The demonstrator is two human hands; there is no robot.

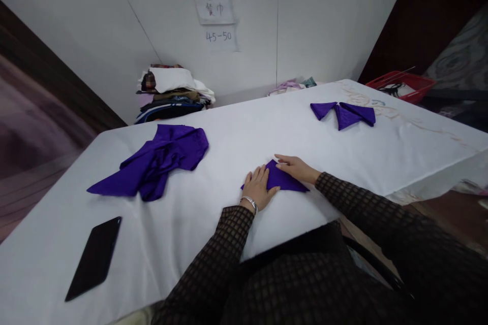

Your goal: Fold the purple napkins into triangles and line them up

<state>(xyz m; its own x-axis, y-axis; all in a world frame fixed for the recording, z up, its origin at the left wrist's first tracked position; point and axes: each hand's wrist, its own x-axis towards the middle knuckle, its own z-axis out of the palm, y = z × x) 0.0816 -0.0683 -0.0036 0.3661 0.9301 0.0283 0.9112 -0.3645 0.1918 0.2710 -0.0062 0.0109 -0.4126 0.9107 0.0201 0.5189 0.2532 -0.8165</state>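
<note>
A purple cloth napkin (284, 179), folded into a triangle, lies near the front edge of the white-covered table with its point facing away from me. My left hand (259, 186), with a silver bracelet at the wrist, rests flat over the napkin's left part, fingers spread. My right hand (295, 167) touches the upper right edge by the point, its fingers stretched out and apart. Both hands cover parts of the cloth. To the left, more purple cloth (160, 157) lies in a crumpled heap. Folded purple pieces (348, 114) sit at the far right.
A black phone (94, 258) lies on the tablecloth (229, 137) at the front left. Behind the table's far edge are stacked clothes (173, 94), a smaller pink cloth pile (288, 86) and a red basket (414, 86). Handwritten paper signs (215, 10) hang on the wall.
</note>
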